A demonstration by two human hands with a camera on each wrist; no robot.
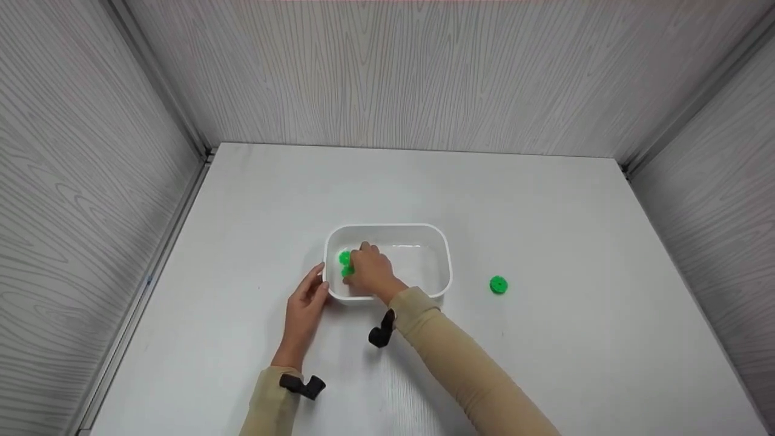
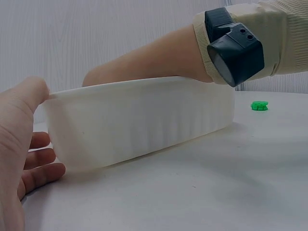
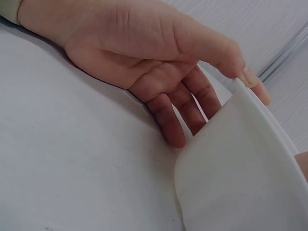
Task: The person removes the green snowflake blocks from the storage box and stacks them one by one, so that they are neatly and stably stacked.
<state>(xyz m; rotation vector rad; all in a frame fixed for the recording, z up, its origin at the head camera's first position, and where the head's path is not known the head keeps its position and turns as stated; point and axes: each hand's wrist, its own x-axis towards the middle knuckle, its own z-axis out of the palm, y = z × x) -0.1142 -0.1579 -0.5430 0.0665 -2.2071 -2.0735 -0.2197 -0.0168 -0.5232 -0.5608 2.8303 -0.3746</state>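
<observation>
A white plastic box (image 1: 424,227) stands on the table, with small green notched plastic discs (image 1: 344,257) at its left end. Over the near rim reaches my right hand (image 1: 370,271), its thumb and fingers around a green disc (image 1: 346,272) low in the box. The fingertips are partly hidden, and in the left wrist view the box wall covers them. At the box's left end my left hand (image 1: 307,306) holds the corner. Its thumb rests on the rim and the other fingers lie against the outside wall, as the right wrist view shows.
Another green disc (image 1: 498,284) lies on the white table (image 1: 563,242) to the right of the box. Grey wood-grain panels (image 1: 387,72) stand along the back and both sides. Each wrist carries a black camera (image 1: 381,330).
</observation>
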